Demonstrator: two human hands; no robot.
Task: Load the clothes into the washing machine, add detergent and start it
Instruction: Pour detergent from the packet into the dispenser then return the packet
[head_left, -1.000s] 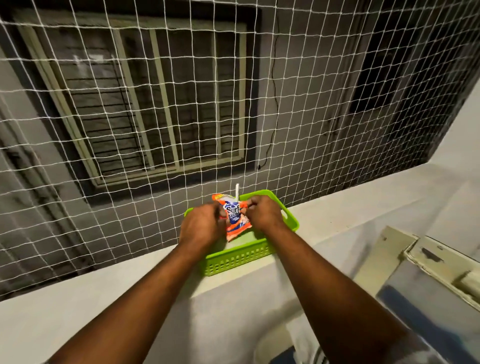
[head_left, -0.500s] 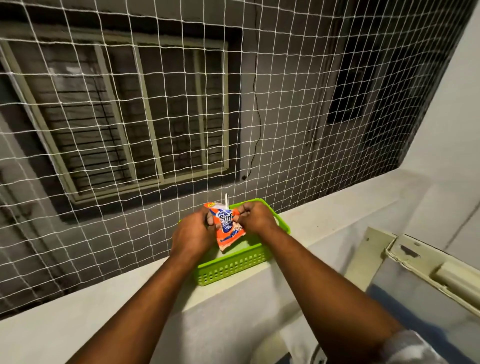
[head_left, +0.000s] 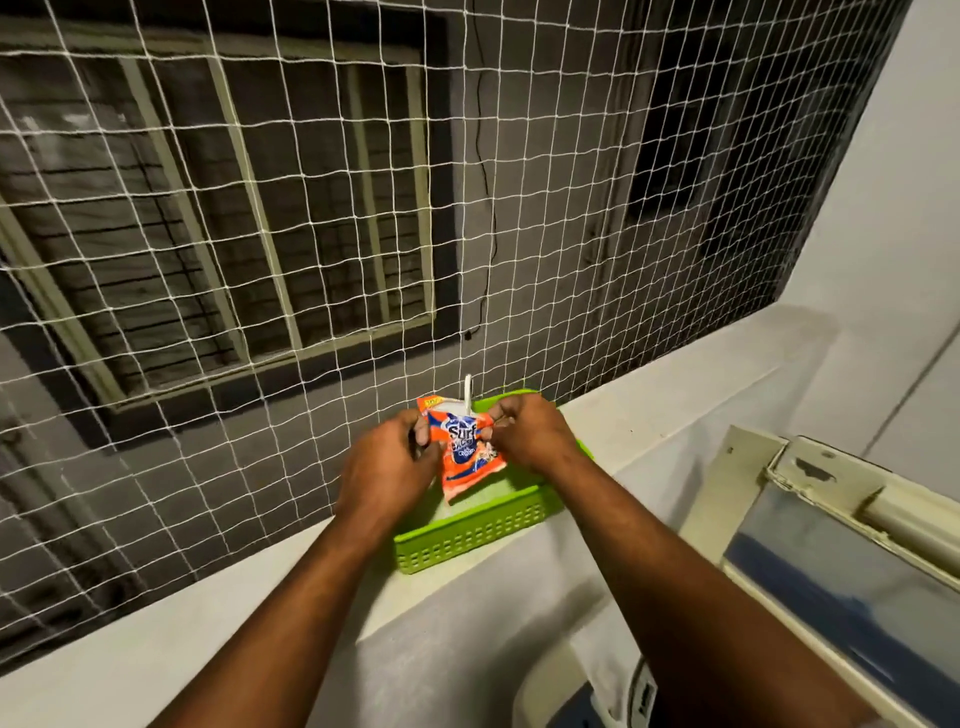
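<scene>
Above the green basket on the ledge, the orange detergent sachet is pinched near its top in the grip of both the left hand and right hand; light, soft and crinkly, it looks best held by that top edge.

You face white netting above a pale ledge; far behind it, dim grey wall with barred window; white wall right.
</scene>
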